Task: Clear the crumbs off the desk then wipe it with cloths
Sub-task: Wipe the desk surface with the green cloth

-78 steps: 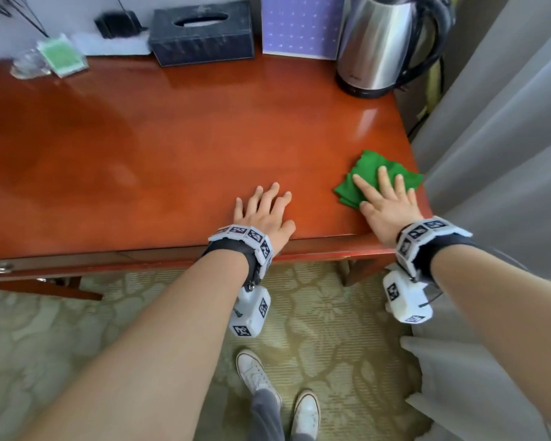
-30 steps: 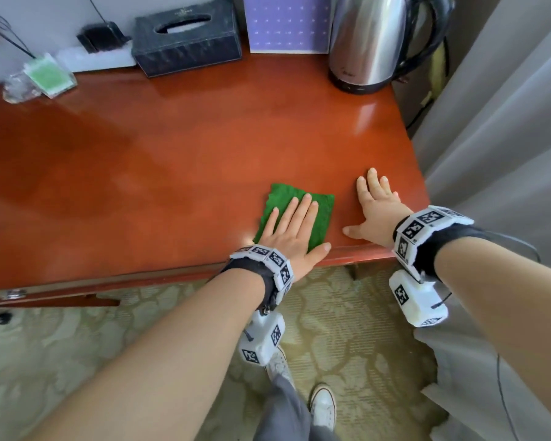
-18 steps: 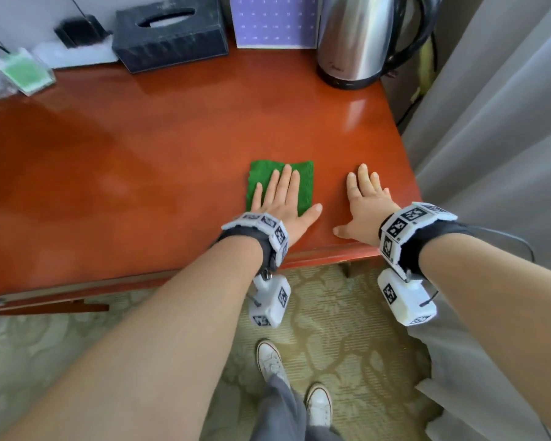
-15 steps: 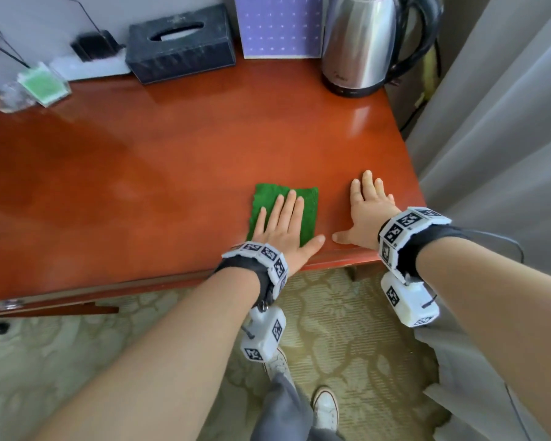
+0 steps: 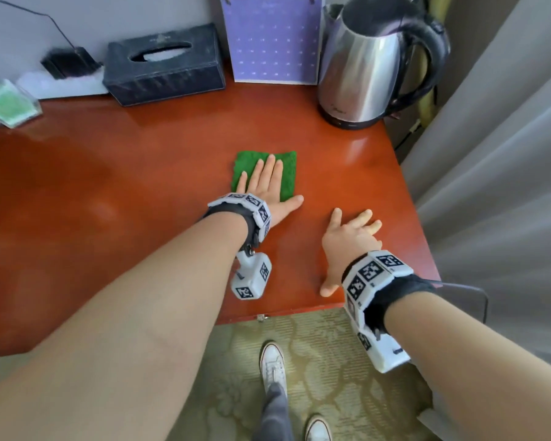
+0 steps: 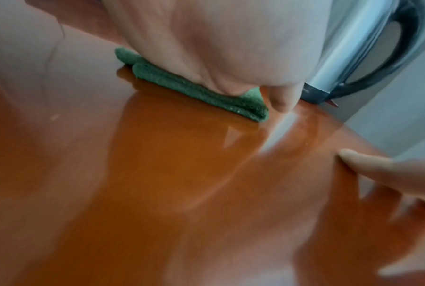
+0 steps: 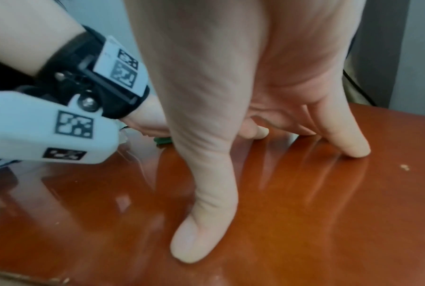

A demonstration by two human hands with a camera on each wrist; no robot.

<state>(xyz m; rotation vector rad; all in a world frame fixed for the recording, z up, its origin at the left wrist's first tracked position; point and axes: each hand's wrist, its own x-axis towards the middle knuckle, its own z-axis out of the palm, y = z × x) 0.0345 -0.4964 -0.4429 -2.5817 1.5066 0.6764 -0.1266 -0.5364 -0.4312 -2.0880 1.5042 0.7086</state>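
— Red-brown polished wood is seen across the whole desk [image 5: 124, 173]; what is stood along its far edge?

— A steel electric kettle [image 5: 363, 68] with a black handle is placed at the far right corner, a purple dotted calendar [image 5: 272, 39] is propped just left of it, and a dark tissue box [image 5: 164, 66] is set further left. A clear packet with a green insert [image 5: 8, 103] is laid at the far left, with a black plug [image 5: 67, 62] behind it.

— Where is the cloth found?

— A folded green cloth [image 5: 285, 173] is laid flat on the desk, right of the middle and nearer than the kettle. It is pressed down by the left hand [image 5: 264, 189], whose fingers are held straight and close together on the fabric while the thumb is stretched out onto bare wood. From the left wrist view the cloth's folded edge [image 6: 206, 92] is seen under the palm.

— And the other hand?

— The right hand [image 5: 347, 243] is rested on bare wood near the front right corner, apart from the cloth, with fingers spread and only the fingertips [image 7: 353, 149] and thumb touching the surface; nothing is held by it.

— Anything smaller?

— One pale crumb [image 7: 404, 167] is noticed on the wood just beside the right fingers
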